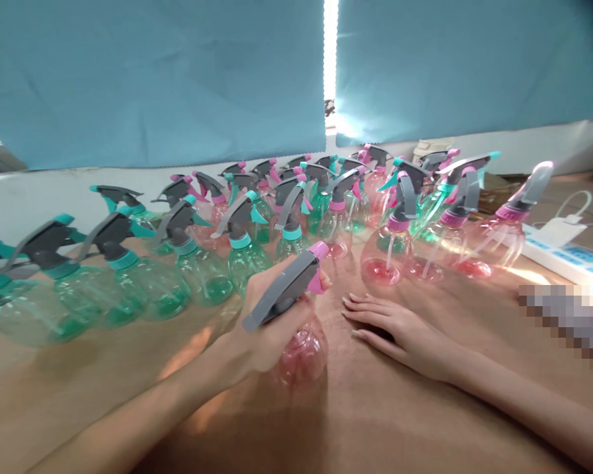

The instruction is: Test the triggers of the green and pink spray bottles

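My left hand (pixel 264 322) is wrapped round the neck of a pink spray bottle (pixel 301 352) with a grey trigger head and pink nozzle, which stands on the brown table (pixel 375 415) in front of me. My right hand (pixel 395 326) lies flat on the table just right of that bottle, fingers stretched out and holding nothing.
Several green spray bottles (pixel 143 283) with teal collars stand in rows to the left and centre. Several pink spray bottles (pixel 390 257) stand at the right. A white power strip (pixel 568 257) with a cable lies at the far right. Blue curtains (pixel 153 72) hang behind.
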Motion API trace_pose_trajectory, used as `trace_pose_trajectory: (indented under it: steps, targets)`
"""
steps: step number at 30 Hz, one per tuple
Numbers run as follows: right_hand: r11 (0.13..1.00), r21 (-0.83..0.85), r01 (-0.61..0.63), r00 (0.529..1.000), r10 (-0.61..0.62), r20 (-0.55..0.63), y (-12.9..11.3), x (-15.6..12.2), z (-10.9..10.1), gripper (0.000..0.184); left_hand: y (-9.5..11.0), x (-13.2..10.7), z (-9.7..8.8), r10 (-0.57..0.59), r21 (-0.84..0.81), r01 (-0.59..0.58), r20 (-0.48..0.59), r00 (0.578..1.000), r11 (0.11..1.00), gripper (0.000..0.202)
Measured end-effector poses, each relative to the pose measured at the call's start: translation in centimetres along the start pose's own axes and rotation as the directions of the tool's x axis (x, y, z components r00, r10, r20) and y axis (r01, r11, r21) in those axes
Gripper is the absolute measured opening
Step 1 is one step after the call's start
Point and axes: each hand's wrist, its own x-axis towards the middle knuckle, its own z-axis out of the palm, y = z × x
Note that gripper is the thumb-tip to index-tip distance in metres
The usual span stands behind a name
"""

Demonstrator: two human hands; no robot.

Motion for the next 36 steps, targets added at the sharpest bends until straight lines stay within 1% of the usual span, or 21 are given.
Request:
trace_pose_trajectory:
  steps: [2, 4, 9, 11, 15, 18, 22, 31, 36]
  targets:
    - [1.000, 0.004, 0.008, 1.000, -0.008, -0.004, 0.0, 0.0, 0.0, 0.032, 0.2, 0.1, 0.0, 0.026, -0.022, -0.026, 0.013, 1.000, 0.999, 0.005]
    - [1.000, 0.016, 0.013, 1.000, -0.013, -0.016, 0.0, 0.1, 0.0, 0.032, 0.3, 0.1, 0.0, 0.039, -0.047, -0.039, 0.005, 0.999, 0.998, 0.005]
    - [1.000, 0.025, 0.003, 1.000, -0.003, -0.015, 0.0, 0.1, -0.1, 0.033, 0.2, 0.0, 0.1, 0.012, -0.094, -0.010, 0.020, 1.000, 0.996, 0.007]
    - [1.000, 0.025, -0.004, 1.000, 0.004, -0.010, 0.0, 0.1, -0.1, 0.032, 0.0, -0.1, 0.4, -0.002, -0.099, 0.000, -0.016, 1.000, 0.995, 0.007]
    - [1.000, 0.021, -0.005, 1.000, 0.005, 0.010, 0.1, 0.1, -0.1, 0.033, -0.6, -0.1, 1.1, -0.040, -0.070, 0.032, -0.122, 0.992, 0.997, 0.010]
    - [0.999, 0.040, 0.001, 1.000, -0.001, -0.005, 0.3, 0.1, -0.2, 0.033, -0.9, -0.1, 1.2, -0.045, -0.033, 0.041, -0.140, 0.989, 0.999, 0.009]
    - [0.999, 0.046, 0.001, 1.000, 0.001, -0.030, 0.6, 0.0, -0.2, 0.032, -1.0, 0.0, 1.2, -0.030, -0.035, 0.025, -0.146, 0.989, 0.999, 0.006]
    - [1.000, 0.013, -0.004, 1.000, 0.004, 0.002, 0.9, -0.1, -0.2, 0.033, -1.3, 0.0, 1.1, -0.038, -0.053, 0.032, -0.119, 0.992, 0.998, 0.003]
    - [1.000, 0.009, -0.011, 1.000, 0.011, 0.000, 0.8, -0.1, -0.1, 0.033, -1.1, 0.0, 1.1, -0.039, -0.054, 0.034, -0.114, 0.993, 0.998, 0.007]
